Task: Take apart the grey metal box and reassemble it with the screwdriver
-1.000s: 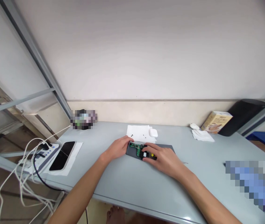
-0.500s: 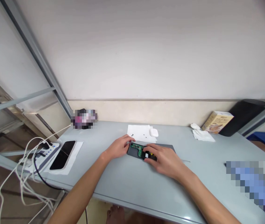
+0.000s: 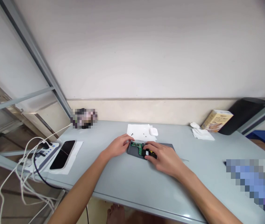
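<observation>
A flat dark grey casing [image 3: 134, 151] lies on the desk, its inside facing up, with a green circuit board [image 3: 140, 147] at its left part. The fingers of my left hand [image 3: 119, 146] close on the casing's left end. My right hand [image 3: 164, 157] lies over the right half, thumb and fingers pinching a black component [image 3: 147, 153] with a pale label and a yellow bit beside it. The palm hides much of the casing's right side. A thin metal rod [image 3: 185, 160] sticks out on the desk beyond my right hand.
Behind the casing is white paper [image 3: 138, 130] with several tiny dark bits, and a white earbud case [image 3: 153, 132]. To the left are a phone [image 3: 63, 155] and a power strip [image 3: 46, 156] with loose cables. A yellow box [image 3: 217, 121], tissue [image 3: 202, 134] and black cylinder [image 3: 243, 115] stand right.
The view has shifted very slightly. Both hands stay at the casing, with only a tiny shift of the right hand's fingers on the black component.
</observation>
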`<move>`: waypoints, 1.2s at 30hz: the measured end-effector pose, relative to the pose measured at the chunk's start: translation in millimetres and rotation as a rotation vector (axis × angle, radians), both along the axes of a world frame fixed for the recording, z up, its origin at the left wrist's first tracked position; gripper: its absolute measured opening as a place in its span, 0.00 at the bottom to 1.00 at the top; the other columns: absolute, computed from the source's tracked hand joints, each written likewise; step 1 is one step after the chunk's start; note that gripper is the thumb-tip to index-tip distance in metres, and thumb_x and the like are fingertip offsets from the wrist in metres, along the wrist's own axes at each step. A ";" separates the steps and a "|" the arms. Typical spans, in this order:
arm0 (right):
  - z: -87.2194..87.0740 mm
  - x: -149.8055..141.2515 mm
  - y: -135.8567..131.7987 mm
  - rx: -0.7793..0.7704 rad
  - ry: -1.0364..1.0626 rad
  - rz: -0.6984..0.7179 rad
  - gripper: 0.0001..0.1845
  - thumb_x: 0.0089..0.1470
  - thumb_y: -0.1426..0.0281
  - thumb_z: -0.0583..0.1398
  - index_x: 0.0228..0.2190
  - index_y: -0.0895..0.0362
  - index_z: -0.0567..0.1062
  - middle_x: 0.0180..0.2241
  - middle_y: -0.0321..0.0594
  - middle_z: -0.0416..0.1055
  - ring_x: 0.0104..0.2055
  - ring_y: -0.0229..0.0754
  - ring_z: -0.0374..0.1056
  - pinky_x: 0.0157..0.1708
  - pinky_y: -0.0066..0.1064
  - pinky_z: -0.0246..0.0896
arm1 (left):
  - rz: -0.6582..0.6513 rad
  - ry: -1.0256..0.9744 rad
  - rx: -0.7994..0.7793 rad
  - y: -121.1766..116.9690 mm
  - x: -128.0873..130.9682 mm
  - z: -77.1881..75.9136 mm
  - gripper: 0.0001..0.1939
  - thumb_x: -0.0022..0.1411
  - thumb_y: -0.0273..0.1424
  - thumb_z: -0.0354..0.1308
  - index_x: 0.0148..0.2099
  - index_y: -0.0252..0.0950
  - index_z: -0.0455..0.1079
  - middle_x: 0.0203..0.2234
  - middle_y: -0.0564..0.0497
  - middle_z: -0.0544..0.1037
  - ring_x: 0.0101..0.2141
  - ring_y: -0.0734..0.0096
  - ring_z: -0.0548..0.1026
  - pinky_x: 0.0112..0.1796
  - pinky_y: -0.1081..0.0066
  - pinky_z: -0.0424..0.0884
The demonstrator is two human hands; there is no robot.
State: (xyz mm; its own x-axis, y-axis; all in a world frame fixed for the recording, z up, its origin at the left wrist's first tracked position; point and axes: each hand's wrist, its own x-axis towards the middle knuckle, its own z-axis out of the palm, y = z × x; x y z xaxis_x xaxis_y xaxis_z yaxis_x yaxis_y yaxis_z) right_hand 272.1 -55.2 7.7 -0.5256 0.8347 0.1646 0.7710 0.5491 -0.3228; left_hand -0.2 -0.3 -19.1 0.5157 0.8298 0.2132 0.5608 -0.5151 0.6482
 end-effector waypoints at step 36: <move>-7.7 -2.6 -0.9 0.053 0.013 0.010 0.12 0.65 0.65 0.59 0.49 0.50 0.77 0.55 0.43 0.76 0.49 0.51 0.77 0.46 0.44 0.71 | 0.039 -0.080 -0.057 0.0 0.3 -1.6 0.16 0.66 0.25 0.53 0.51 0.39 0.78 0.45 0.49 0.80 0.30 0.74 0.70 0.36 0.73 0.68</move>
State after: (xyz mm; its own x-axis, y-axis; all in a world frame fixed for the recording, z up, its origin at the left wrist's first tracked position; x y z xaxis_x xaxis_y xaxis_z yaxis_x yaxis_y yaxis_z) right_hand 269.5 -56.1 0.0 -0.5318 0.8191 0.2150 0.7611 0.5736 -0.3028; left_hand 0.1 -0.4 -20.7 0.4656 0.8611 0.2042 0.5249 -0.4545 0.7197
